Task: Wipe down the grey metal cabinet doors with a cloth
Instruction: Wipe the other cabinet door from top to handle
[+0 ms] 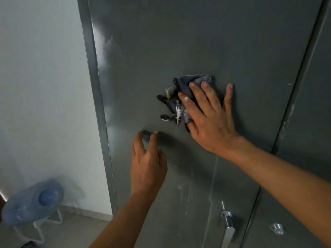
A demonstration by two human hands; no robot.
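From the head camera, the right hand [211, 119] lies flat with its fingers spread wide, and it presses a dark, bunched-up cloth [180, 97] against the left door [161, 42] of the grey cabinet. The cloth sits under the fingertips and sticks out to the left of that hand. The left hand [148, 161] is lower down and to the left of the right hand. Its fingers are loosely bent, it holds nothing, and the tips are at or very near the door; I cannot tell if they touch. The job looks like it is in the middle. White drips and smears [184, 188] show below both hands, just above the shiny handle [228, 224], so that part seems not yet wiped. A pale, cloudy patch sits up and to the left of the hands, near the door's edge. The right door [313, 104], past the right hand, has small white marks too and looks untouched. Far down to the left of the left hand, a blue water bottle [34, 201] is on the floor by the white wall [41, 68]. I can read no words or brand names anywhere; the cloth shows yellow and white bits, but no letters
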